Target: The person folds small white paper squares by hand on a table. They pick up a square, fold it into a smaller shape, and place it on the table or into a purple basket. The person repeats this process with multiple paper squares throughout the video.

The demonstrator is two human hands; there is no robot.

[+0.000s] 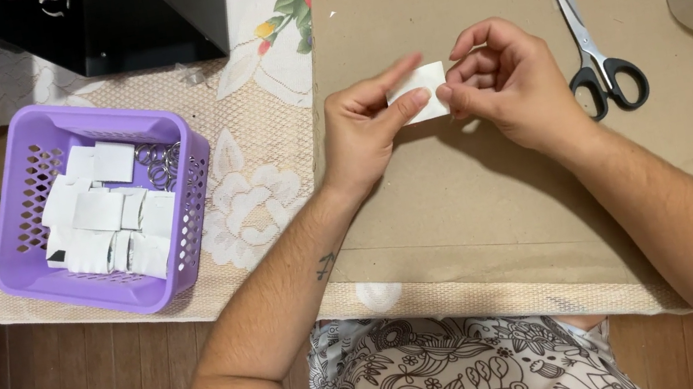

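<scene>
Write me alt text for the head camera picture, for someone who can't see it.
Seen from above, a person's left hand and right hand pinch a small white paper piece together over a brown cardboard sheet. Black-handled scissors lie to the right of the hands. At left, a purple plastic basket holds more white pieces and metal rings.

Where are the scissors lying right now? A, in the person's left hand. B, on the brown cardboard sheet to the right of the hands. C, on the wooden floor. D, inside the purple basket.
B: the scissors lie closed on the brown cardboard sheet, just right of the right hand, which pinches a small white piece together with the left hand.
</scene>
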